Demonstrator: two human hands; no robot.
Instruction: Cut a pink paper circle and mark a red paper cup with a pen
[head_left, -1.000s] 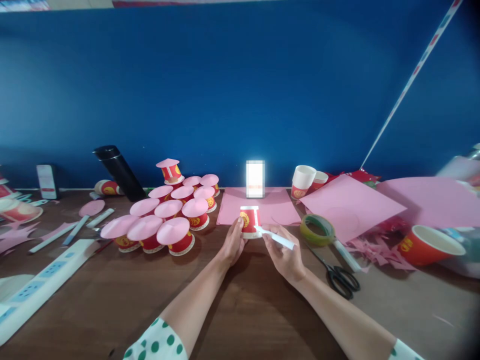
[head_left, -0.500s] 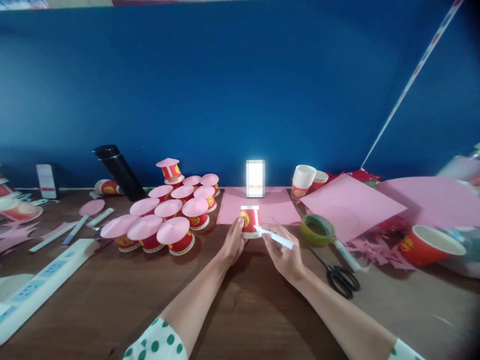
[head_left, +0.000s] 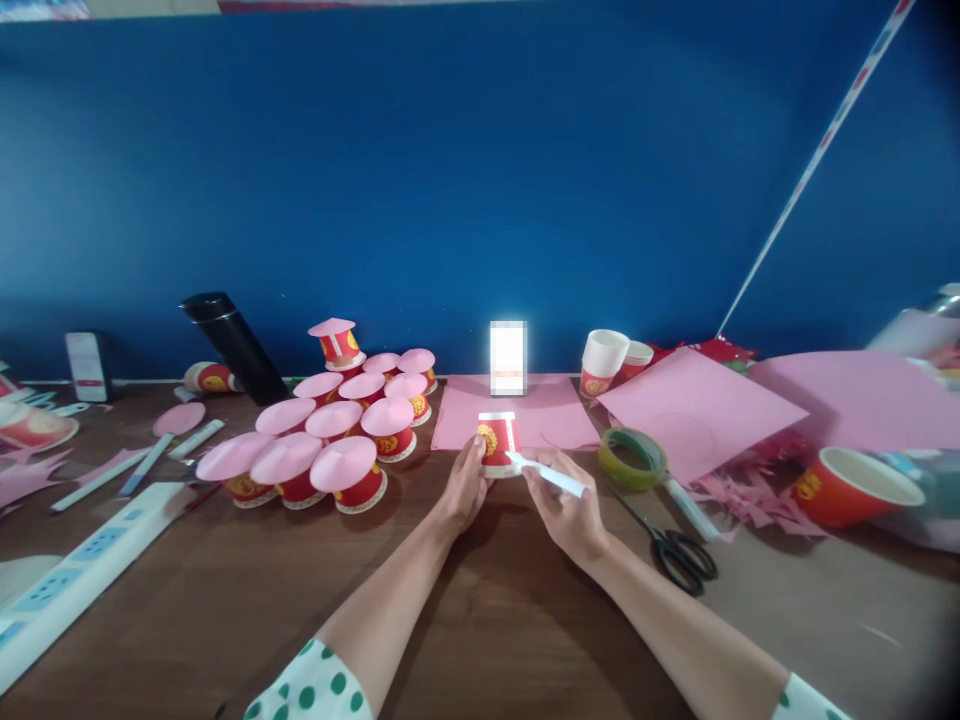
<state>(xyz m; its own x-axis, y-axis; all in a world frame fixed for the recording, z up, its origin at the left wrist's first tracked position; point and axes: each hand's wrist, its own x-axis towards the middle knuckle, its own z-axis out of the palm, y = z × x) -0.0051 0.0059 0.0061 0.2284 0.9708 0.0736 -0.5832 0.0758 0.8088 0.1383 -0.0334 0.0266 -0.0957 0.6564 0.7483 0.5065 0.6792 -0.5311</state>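
An upside-down red paper cup [head_left: 499, 441] stands on the wooden table [head_left: 480, 620], at the near edge of a pink paper sheet [head_left: 517, 412]. My left hand [head_left: 465, 487] is curled round the cup's left side and holds it still. In my right hand [head_left: 564, 505] is a white pen-like stick [head_left: 549, 475], pinched between the fingers, its tip touching the cup's lower right edge.
Several red cups topped with pink paper discs [head_left: 330, 440] cluster at the left. A tape roll [head_left: 634, 456], black scissors [head_left: 675, 548], stacked cups [head_left: 611, 362], pink sheets [head_left: 697, 410], a lying red cup [head_left: 855, 487], a black flask [head_left: 232, 345] and a power strip [head_left: 75, 570] surround the hands.
Nothing has moved but the view, which shifted slightly; both hands stay on the cup and the stick.
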